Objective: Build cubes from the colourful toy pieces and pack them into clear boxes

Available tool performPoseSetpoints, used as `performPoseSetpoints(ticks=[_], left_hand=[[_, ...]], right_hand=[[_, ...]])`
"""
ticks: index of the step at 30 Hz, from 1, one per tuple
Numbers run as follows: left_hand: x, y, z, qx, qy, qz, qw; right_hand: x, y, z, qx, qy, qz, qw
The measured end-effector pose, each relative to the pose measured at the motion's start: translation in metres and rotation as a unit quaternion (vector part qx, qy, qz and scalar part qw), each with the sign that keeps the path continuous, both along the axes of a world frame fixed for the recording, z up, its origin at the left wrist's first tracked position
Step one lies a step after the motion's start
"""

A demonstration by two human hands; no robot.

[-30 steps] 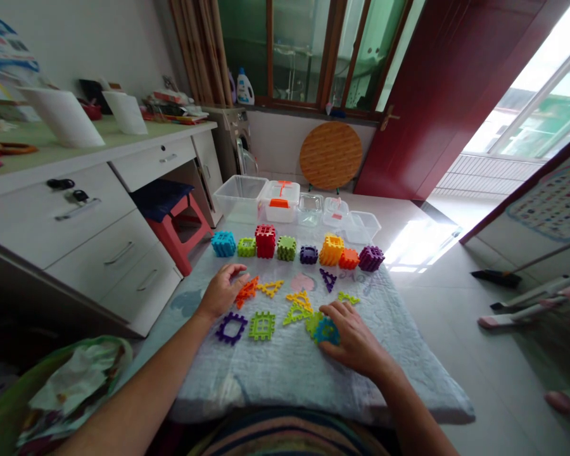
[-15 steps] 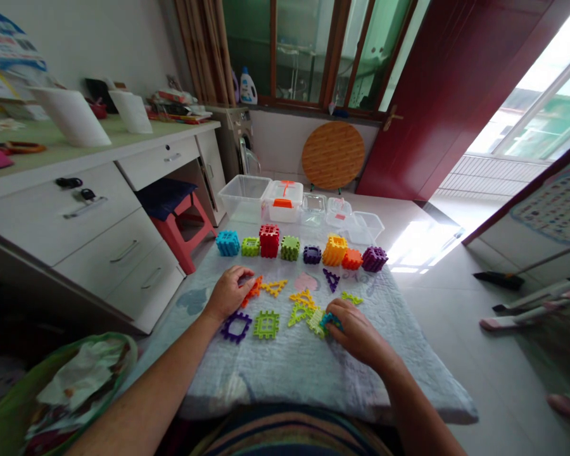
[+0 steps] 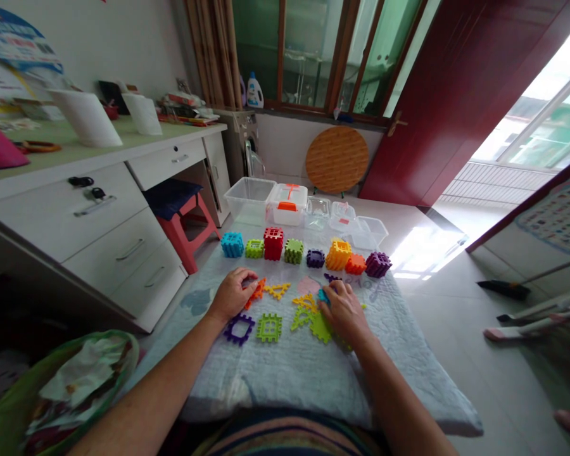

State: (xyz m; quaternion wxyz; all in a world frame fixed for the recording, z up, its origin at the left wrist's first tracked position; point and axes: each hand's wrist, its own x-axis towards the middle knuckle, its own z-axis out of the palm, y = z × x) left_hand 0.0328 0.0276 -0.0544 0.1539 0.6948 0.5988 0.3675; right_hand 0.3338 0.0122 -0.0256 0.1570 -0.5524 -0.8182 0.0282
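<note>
My left hand (image 3: pixel 236 294) is closed at the edge of an orange triangular building piece (image 3: pixel 258 291), its fingertips partly hidden. My right hand (image 3: pixel 348 310) is closed on a blue building piece (image 3: pixel 323 296), most of it covered by the fingers. Close to it lie a yellow triangle piece (image 3: pixel 305 301), a green triangle piece (image 3: pixel 302 318) and a solid green piece (image 3: pixel 321 329). Another yellow triangle (image 3: pixel 278 291) lies right of my left hand. Nearer me are a purple square frame (image 3: pixel 240 330) and a green window square (image 3: pixel 269 327). A purple triangle (image 3: pixel 331 278) shows beyond my right hand.
A row of stacks stands across the table: blue (image 3: pixel 232 244), red (image 3: pixel 273 244), green (image 3: pixel 293 251), yellow (image 3: pixel 338 254), orange (image 3: pixel 356 264) and purple (image 3: pixel 378 264) among them. Clear plastic boxes (image 3: pixel 250 197) stand behind. A red stool (image 3: pixel 190 234) is at the left.
My right hand has moved away from me with the blue piece, off the solid green piece, toward the purple triangle. My left hand stays by the orange triangle. The view has shifted slightly.
</note>
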Motion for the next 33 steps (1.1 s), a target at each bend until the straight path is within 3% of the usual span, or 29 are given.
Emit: performPoseSetpoints(ticks=[6,14,17,23,28,31,33], left_hand=[[0.000,0.000,0.000,-0.005,0.000,0.001,1.000],[0.000,-0.001,0.001,-0.003,-0.007,0.000,1.000],[0.000,-0.001,0.000,-0.002,-0.006,0.003,1.000],[0.000,-0.001,0.000,-0.001,0.001,0.003,1.000],[0.000,-0.001,0.002,-0.004,0.010,0.004,1.000],[0.001,-0.001,0.002,-0.008,0.007,0.003,1.000],[0.001,-0.001,0.002,-0.009,0.004,0.003,1.000]], right_hand=[[0.008,-0.007,-0.002,-0.014,0.035,0.012,0.999],[0.015,0.002,-0.016,0.013,0.094,0.004,0.995],[0.019,-0.002,-0.010,0.023,0.130,0.022,0.991],[0.013,-0.027,0.010,-0.070,0.082,0.136,0.985],[0.005,-0.035,0.014,-0.077,0.062,0.145,0.984],[0.009,-0.030,0.009,-0.066,0.113,0.143,0.981],[0.014,-0.025,0.003,-0.061,0.171,0.106,0.978]])
